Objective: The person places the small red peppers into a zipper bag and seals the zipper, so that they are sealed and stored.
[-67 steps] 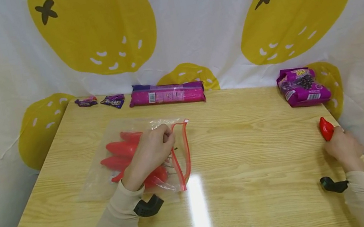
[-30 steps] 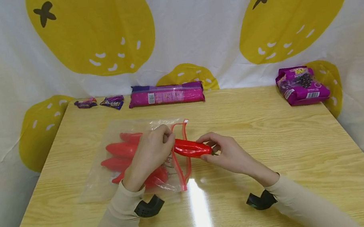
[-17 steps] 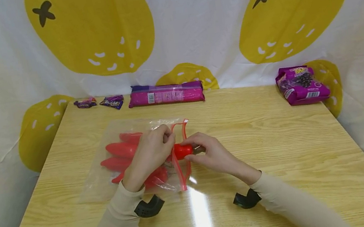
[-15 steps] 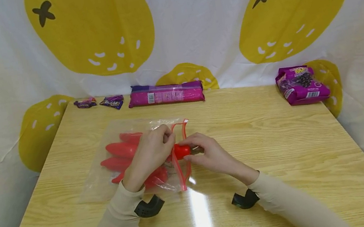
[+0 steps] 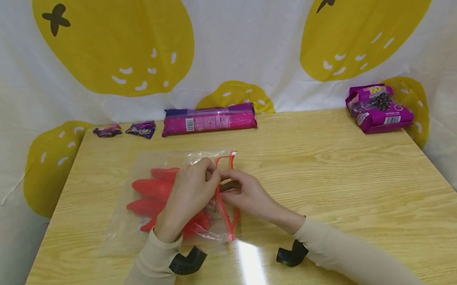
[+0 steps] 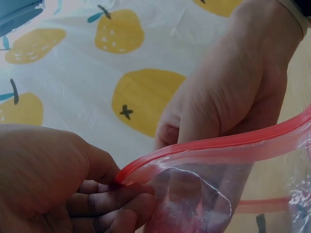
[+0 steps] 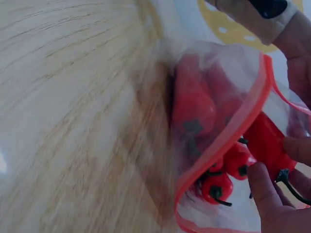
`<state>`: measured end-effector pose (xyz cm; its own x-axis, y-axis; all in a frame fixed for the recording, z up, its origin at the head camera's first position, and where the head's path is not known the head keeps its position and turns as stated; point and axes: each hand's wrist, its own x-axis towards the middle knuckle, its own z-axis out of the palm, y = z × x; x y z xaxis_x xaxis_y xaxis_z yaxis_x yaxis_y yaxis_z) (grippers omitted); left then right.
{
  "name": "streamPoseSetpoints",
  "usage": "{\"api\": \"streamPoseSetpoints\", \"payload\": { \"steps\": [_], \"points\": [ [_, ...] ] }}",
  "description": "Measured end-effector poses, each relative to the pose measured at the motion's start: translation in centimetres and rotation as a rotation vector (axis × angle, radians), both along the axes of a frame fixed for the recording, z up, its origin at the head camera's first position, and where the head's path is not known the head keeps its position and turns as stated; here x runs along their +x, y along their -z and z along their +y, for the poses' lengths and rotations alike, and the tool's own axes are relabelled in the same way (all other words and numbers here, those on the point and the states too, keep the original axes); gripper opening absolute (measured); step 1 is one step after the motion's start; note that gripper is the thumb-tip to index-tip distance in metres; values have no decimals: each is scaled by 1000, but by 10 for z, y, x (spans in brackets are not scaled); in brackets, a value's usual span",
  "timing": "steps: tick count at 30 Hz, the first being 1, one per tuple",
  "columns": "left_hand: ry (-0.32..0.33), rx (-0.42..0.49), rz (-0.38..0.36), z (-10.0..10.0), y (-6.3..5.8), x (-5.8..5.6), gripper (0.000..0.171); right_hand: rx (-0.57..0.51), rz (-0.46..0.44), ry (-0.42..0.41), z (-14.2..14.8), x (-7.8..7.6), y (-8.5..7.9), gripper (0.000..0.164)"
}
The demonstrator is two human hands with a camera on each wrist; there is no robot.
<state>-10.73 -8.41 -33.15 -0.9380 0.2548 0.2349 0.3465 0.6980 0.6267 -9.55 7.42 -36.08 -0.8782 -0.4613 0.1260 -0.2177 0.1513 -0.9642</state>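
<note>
A clear zip bag (image 5: 123, 235) with a red zip edge lies on the table, holding several red chili peppers (image 5: 149, 189). At its mouth, my left hand (image 5: 189, 192) pinches the upper edge between thumb and fingers and lifts it; the left wrist view shows this red edge (image 6: 214, 142) raised. My right hand (image 5: 254, 199) reaches into the opening. In the right wrist view its fingers (image 7: 265, 189) grip another red chili pepper (image 7: 265, 141) near the green stem, the body inside the bag beside the others. From the head view that pepper is mostly hidden.
Along the back edge of the wooden table (image 5: 334, 195) lie a long purple packet (image 5: 215, 119) and two small purple wrapped pieces, one of them a dark wrapper (image 5: 141, 130). A purple bag (image 5: 380, 108) sits at the back right corner, against the patterned cloth (image 5: 244, 22).
My right hand has brought a chili pepper from the table's right side leftward to the bag and pushed it through the mouth. The left hand has stayed at the bag's edge.
</note>
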Motion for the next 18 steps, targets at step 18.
{"api": "streamPoseSetpoints", "payload": {
  "steps": [18],
  "points": [
    [-19, 1, 56, -1, 1, 1, 7, 38, 163, 54, -34, -14, 32, 29]
  ]
}}
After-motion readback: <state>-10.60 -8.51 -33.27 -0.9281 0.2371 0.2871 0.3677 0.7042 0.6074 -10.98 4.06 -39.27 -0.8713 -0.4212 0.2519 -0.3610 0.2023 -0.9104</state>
